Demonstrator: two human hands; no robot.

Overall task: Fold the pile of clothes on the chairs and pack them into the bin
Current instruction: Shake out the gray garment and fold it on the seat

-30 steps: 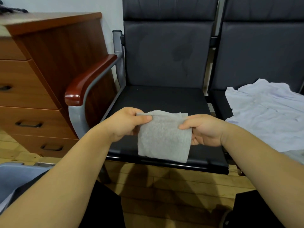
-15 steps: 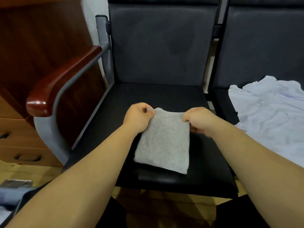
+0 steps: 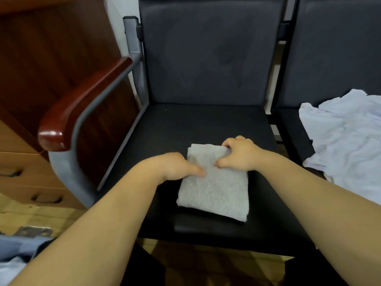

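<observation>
A small grey cloth (image 3: 216, 186), folded into a rectangle, lies flat on the black seat of the left chair (image 3: 185, 124). My left hand (image 3: 175, 166) holds its left edge, thumb on top and fingers curled at the side. My right hand (image 3: 240, 155) grips the far right corner, fingers curled over the far edge and thumb on top. A crumpled pile of white clothes (image 3: 350, 145) covers the seat of the right chair. The blue-grey bin (image 3: 22, 247) shows at the bottom left with light fabric in it.
A red-brown wooden armrest (image 3: 82, 104) on a grey metal frame borders the left chair. Beyond it stands a wooden drawer cabinet (image 3: 24, 166). The floor below is light wood. My dark-clothed knees sit under the seat's front edge.
The grey cloth went from hanging between my hands to lying flat on the seat. My left hand slid down from the far left corner to the left edge.
</observation>
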